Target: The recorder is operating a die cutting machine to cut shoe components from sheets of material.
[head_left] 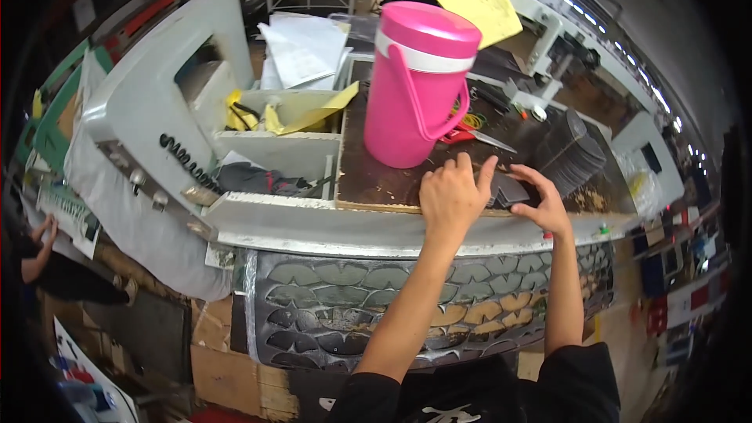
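Observation:
Both my hands are over the front of the dark worktop (395, 190). A small pile of flat dark grey cut pieces (511, 189) lies between them. My left hand (454, 194) rests on the left side of the pile, thumb apart from the fingers. From the right, my right hand (548, 207) curves its thumb and forefinger around the pile's edge. Its other fingers are partly hidden. Farther right leans a long row of similar rounded grey pieces (573, 155). Red-handled scissors (489, 139) lie behind my hands.
A tall pink jug (411, 94) stands close behind my left hand. Left of it, grey compartments hold yellow paper (313, 113) and dark cloth (258, 180). Below the worktop's front edge hangs a cut-out sheet (337, 298). Another person (47, 258) is at far left.

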Motion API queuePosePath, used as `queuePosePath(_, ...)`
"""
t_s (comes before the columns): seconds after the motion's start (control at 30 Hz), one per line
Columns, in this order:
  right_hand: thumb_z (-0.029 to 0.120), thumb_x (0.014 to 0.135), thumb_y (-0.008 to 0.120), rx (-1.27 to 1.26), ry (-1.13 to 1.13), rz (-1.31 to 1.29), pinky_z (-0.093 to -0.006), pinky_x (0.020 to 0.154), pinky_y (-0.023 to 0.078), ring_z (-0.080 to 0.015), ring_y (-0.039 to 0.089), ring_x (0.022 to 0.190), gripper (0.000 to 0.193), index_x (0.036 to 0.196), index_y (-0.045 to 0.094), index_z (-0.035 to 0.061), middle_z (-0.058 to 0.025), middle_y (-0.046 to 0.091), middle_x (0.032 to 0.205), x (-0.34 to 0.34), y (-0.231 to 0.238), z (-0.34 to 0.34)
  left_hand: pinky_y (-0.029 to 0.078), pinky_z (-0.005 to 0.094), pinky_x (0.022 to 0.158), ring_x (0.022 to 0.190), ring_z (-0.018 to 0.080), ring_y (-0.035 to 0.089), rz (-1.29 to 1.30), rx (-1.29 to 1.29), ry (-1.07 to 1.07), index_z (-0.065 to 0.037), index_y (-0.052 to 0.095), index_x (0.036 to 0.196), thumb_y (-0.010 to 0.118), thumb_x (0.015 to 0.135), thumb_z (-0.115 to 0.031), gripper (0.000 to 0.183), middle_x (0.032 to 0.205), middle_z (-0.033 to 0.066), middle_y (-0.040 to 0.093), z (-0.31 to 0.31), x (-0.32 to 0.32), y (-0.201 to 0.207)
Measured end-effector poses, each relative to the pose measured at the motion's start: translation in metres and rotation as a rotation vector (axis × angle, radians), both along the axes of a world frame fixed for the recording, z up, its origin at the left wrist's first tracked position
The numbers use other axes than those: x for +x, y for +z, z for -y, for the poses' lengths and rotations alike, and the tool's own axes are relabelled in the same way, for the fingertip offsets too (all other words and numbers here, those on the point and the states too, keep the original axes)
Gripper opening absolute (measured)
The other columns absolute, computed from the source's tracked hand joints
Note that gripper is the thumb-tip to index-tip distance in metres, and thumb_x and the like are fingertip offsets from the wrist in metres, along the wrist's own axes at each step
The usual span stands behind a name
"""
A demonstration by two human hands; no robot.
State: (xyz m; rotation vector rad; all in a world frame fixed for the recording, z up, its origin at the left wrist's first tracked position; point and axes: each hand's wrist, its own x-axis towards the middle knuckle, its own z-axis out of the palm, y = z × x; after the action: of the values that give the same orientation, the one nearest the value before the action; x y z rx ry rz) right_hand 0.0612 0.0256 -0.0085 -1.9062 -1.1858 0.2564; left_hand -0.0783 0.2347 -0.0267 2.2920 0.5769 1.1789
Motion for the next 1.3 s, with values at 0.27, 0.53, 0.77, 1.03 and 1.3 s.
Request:
queuePosePath(0.27, 0.009, 0.070, 0.097, 0.008, -0.032, -0.063, -0.0353, 0.112, 0.048, -0.0207, 0.067, 0.124, 0.091, 0.152, 0.058, 0.0044, -0.0114, 0.074, 0.134, -0.005, 0.002, 0.000, 0.056, 0.0449, 0.067, 0.070, 0.0371, 0.072, -0.061, -0.084, -0.075, -0.005, 0.076, 0.100, 0.074, 0.095, -0.057, 0.052, 0.081, 0.0156, 0.073, 0.002, -0.011, 0.003)
queuePosePath(0.53, 0.020, 0.072, 0.100, 0.034, 0.011, -0.111, -0.0354, 0.112, 0.047, -0.0186, 0.067, 0.124, 0.091, 0.151, 0.059, 0.0035, -0.0115, 0.076, 0.129, 0.003, 0.004, -0.002, 0.045, 0.0444, 0.107, 0.126, 0.0303, 0.062, -0.194, -0.008, -0.601, -0.015, 0.058, 0.153, 0.097, 0.071, -0.037, 0.094, 0.134, 0.0106, 0.070, -0.022, -0.028, 0.016)
queuePosePath(0.77, 0.025, 0.068, 0.101, -0.054, -0.015, 0.146, -0.0395, 0.112, 0.048, -0.0201, 0.068, 0.122, 0.087, 0.145, 0.066, 0.0056, -0.0099, 0.080, 0.128, -0.002, 0.007, -0.008, 0.045, 0.0447, 0.105, 0.121, 0.0302, 0.066, -0.181, -0.077, -0.639, -0.014, 0.061, 0.150, 0.096, 0.072, -0.035, 0.088, 0.125, 0.0114, 0.076, -0.024, -0.024, 0.011)
queuePosePath(1.03, 0.025, 0.068, 0.100, -0.070, -0.025, 0.128, -0.0403, 0.114, 0.044, -0.0236, 0.067, 0.121, 0.086, 0.145, 0.067, 0.0062, -0.0093, 0.080, 0.127, -0.003, 0.009, -0.006, 0.049, 0.0460, 0.100, 0.113, 0.0328, 0.069, -0.116, -0.145, -0.647, -0.014, 0.066, 0.144, 0.094, 0.075, -0.033, 0.077, 0.123, 0.0125, 0.076, -0.018, -0.024, 0.013)
queuePosePath(1.3, 0.028, 0.068, 0.100, -0.066, 0.041, 0.219, -0.0411, 0.109, 0.051, -0.0274, 0.067, 0.123, 0.081, 0.138, 0.069, 0.0009, -0.0133, 0.075, 0.131, 0.005, 0.003, -0.048, 0.052, 0.0474, 0.093, 0.110, 0.0349, 0.068, -0.065, -0.142, -0.587, -0.013, 0.066, 0.139, 0.094, 0.072, -0.029, 0.075, 0.118, 0.0123, 0.075, -0.048, -0.026, 0.010)
